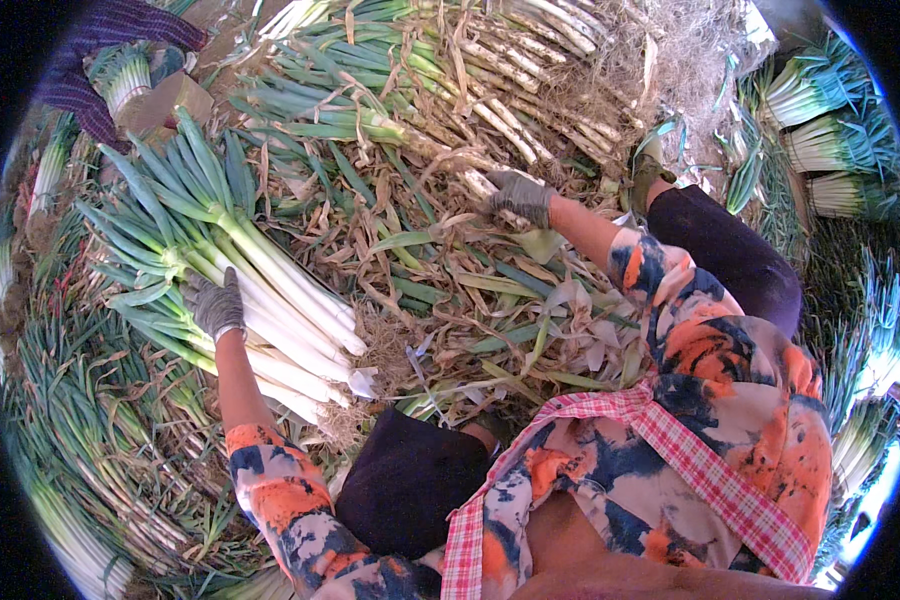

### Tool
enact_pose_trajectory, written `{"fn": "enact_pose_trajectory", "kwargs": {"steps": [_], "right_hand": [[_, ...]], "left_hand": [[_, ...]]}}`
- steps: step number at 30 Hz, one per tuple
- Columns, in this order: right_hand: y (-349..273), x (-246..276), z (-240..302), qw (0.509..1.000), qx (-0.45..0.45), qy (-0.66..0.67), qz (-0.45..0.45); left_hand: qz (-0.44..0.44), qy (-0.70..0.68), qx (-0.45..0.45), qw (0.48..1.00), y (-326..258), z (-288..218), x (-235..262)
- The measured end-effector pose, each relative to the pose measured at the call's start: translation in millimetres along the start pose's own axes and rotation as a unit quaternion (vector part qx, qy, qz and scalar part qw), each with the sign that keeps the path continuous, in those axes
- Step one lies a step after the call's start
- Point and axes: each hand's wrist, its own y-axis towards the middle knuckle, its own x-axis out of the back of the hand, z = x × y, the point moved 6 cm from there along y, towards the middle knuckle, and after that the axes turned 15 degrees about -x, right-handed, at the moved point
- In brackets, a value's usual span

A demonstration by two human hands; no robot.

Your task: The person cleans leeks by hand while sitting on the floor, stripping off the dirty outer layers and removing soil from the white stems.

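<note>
- Left grip [214, 305] closes around the cleaned leek bundle [260, 290], white stalks lying right of it.
- Right grip [519, 197] clasps an untrimmed leek [470, 178] in the pile [450, 90].

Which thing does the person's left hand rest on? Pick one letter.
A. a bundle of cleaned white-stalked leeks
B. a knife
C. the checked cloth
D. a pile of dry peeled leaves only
A: the gloved left hand lies on the bundle of cleaned leeks, white stalks side by side.
</note>
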Motion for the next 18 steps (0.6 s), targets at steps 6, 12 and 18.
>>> {"fn": "enact_pose_trajectory", "kwargs": {"steps": [6,12,18], "right_hand": [[-99,-2,6,0.971,0.198,-0.027,-0.134],[-182,-2,30,0.968,0.189,0.058,-0.155],[-238,1,47,0.973,0.194,0.043,-0.116]], "left_hand": [[-0.039,-0.290,-0.164,0.942,-5,-66,32],[0.185,-0.778,-0.050,0.599,-45,-218,131],[0.005,-0.822,-0.045,0.568,-48,-271,221]]}}
